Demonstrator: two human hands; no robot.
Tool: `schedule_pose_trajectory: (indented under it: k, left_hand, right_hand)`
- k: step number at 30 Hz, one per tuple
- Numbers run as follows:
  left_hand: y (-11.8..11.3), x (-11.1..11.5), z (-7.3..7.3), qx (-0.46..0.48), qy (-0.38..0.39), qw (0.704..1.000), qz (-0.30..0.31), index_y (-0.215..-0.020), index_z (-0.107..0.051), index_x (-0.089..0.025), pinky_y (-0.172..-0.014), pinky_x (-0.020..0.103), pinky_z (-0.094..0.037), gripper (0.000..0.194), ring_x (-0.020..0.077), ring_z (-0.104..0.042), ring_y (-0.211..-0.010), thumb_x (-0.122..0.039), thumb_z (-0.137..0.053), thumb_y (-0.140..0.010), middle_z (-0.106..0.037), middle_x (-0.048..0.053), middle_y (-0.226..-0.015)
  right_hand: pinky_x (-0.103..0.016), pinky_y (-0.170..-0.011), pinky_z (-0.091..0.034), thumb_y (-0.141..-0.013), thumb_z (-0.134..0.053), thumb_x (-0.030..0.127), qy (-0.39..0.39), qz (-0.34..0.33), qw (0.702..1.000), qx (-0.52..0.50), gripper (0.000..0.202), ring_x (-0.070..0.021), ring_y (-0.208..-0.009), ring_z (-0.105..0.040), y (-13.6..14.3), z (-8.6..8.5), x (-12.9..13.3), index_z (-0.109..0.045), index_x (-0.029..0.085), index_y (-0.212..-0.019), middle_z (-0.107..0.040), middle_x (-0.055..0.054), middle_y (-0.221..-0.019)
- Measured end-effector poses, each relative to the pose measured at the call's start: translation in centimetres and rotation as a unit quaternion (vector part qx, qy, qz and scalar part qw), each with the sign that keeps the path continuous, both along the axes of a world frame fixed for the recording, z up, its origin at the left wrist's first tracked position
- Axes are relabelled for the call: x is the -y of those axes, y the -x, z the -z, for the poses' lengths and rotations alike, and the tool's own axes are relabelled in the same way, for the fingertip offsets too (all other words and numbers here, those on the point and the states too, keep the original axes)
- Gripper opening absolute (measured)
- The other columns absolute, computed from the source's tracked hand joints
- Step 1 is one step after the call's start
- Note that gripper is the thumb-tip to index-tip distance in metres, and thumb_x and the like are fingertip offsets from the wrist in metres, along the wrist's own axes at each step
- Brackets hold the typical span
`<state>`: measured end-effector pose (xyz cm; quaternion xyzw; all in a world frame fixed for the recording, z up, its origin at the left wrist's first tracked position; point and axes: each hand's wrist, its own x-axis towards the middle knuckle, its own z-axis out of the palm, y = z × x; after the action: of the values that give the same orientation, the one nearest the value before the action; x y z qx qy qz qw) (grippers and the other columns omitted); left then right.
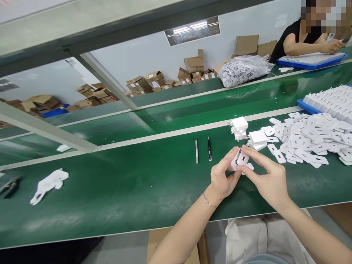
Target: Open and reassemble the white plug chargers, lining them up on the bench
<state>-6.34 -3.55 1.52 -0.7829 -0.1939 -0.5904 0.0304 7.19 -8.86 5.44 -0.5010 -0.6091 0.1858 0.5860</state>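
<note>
My left hand (222, 178) is closed around a white charger housing (232, 165), whose end faces up and to the right. Between the thumb and fingers of my right hand (271, 178) is a small white end plate (243, 158) with a dark slot; it sits against the housing's end, tilted, with a dark gap along one side. Whether it is seated there, I cannot tell. Just beyond my hands stand white plug chargers (238, 126) and more chargers (257, 138), some stacked. A heap of loose white slotted plates (308, 137) lies to the right.
Left of the chargers lie a pen-like tool (196, 151) and black tweezers (209, 149). A white glove (51, 183) and pliers (11, 187) are far left. A blue tray (310, 106) holds white parts. Across the bench, a person (293, 42) works beside a filled plastic bag (244, 70).
</note>
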Motion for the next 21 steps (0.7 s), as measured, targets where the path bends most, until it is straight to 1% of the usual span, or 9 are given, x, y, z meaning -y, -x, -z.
schedule_pose_trajectory:
  k: [2, 4, 9, 12, 15, 17, 18, 20, 21]
  left_hand:
    - [-0.02, 0.08, -0.02, -0.001, 0.006, 1.000, 0.003, -0.142, -0.029, -0.022, -0.079, 0.027, -0.063, 0.069, 0.0228, -0.062, -0.116, -0.011, -0.065, -0.085, -0.061, 0.014, -0.126]
    - [-0.03, 0.10, 0.02, -0.001, 0.009, 1.000, 0.009, -0.142, -0.028, -0.022, -0.079, 0.028, -0.063, 0.070, 0.0230, -0.061, -0.117, -0.010, -0.065, -0.084, -0.061, 0.015, -0.127]
    - [-0.09, 0.13, 0.13, -0.005, 0.008, 1.000, 0.007, -0.142, -0.026, -0.021, -0.085, 0.030, -0.062, 0.072, 0.0214, -0.061, -0.118, -0.009, -0.066, -0.083, -0.062, 0.014, -0.125]
    - [-0.17, 0.13, 0.20, -0.007, 0.007, 1.000, 0.008, -0.143, -0.026, -0.021, -0.089, 0.031, -0.061, 0.072, 0.0208, -0.061, -0.117, -0.010, -0.065, -0.084, -0.061, 0.014, -0.126]
    - [-0.26, 0.04, 0.34, 0.000, -0.002, 1.000, 0.018, -0.142, -0.027, -0.019, -0.092, 0.033, -0.060, 0.071, 0.0221, -0.060, -0.119, -0.008, -0.065, -0.083, -0.060, 0.016, -0.127]
    - [-0.27, -0.04, 0.43, -0.001, -0.007, 1.000, 0.029, -0.139, -0.029, -0.018, -0.087, 0.033, -0.061, 0.068, 0.0237, -0.061, -0.117, -0.007, -0.065, -0.082, -0.061, 0.018, -0.128]
    - [-0.25, -0.07, 0.45, -0.004, -0.011, 1.000, 0.024, -0.135, -0.034, -0.019, -0.082, 0.031, -0.062, 0.063, 0.0244, -0.062, -0.115, -0.007, -0.065, -0.082, -0.061, 0.019, -0.128]
    - [-0.16, -0.11, 0.42, -0.018, -0.028, 0.999, -0.009, -0.121, -0.046, -0.021, -0.072, 0.027, -0.063, 0.046, 0.0250, -0.064, -0.111, -0.008, -0.066, -0.081, -0.061, 0.017, -0.129]
    - [-0.11, -0.13, 0.37, -0.028, -0.040, 0.998, -0.030, -0.113, -0.050, -0.021, -0.069, 0.025, -0.062, 0.038, 0.0249, -0.065, -0.109, -0.008, -0.066, -0.081, -0.060, 0.017, -0.129]
  right_hand:
    - [-0.034, -0.078, -0.064, -0.082, -0.068, 0.035, 0.004, 0.008, 1.000, 0.000, 0.030, -0.0265, -0.111, -0.064, 0.05, -0.01, 0.07, -0.071, 0.025, -0.110, -0.067, -0.002, -0.119]
    - [-0.036, -0.081, -0.063, -0.081, -0.068, 0.036, 0.011, 0.007, 1.000, 0.006, 0.031, -0.0267, -0.111, -0.064, -0.06, -0.08, 0.12, -0.070, 0.025, -0.110, -0.067, -0.002, -0.119]
    - [-0.038, -0.089, -0.060, -0.081, -0.068, 0.036, 0.006, 0.025, 0.999, 0.027, 0.031, -0.0255, -0.108, -0.066, -0.47, -0.37, 0.11, -0.070, 0.025, -0.110, -0.068, -0.002, -0.118]
    - [-0.037, -0.088, -0.061, -0.081, -0.068, 0.036, 0.033, 0.013, 0.999, 0.021, 0.031, -0.0249, -0.106, -0.067, -0.41, -0.42, 0.10, -0.069, 0.025, -0.110, -0.068, -0.002, -0.117]
    - [-0.036, -0.087, -0.061, -0.080, -0.068, 0.036, 0.057, -0.005, 0.998, -0.003, 0.030, -0.0247, -0.107, -0.066, -0.14, -0.38, 0.12, -0.069, 0.025, -0.108, -0.068, -0.002, -0.117]
    - [-0.032, -0.079, -0.063, -0.079, -0.069, 0.035, 0.065, -0.007, 0.998, -0.016, 0.031, -0.0253, -0.110, -0.065, 0.00, -0.35, 0.12, -0.068, 0.025, -0.109, -0.068, -0.002, -0.118]
    - [-0.029, -0.072, -0.064, -0.079, -0.069, 0.034, 0.070, -0.010, 0.997, -0.020, 0.033, -0.0257, -0.111, -0.064, 0.03, -0.34, 0.12, -0.067, 0.025, -0.110, -0.068, -0.003, -0.119]
    - [-0.025, -0.058, -0.062, -0.080, -0.067, 0.033, 0.080, -0.019, 0.996, -0.022, 0.038, -0.0268, -0.115, -0.061, 0.02, -0.30, 0.12, -0.064, 0.024, -0.116, -0.067, -0.004, -0.120]
    - [-0.024, -0.054, -0.061, -0.080, -0.066, 0.033, 0.083, -0.024, 0.996, -0.021, 0.040, -0.0271, -0.116, -0.060, -0.01, -0.27, 0.13, -0.062, 0.024, -0.119, -0.067, -0.005, -0.120]
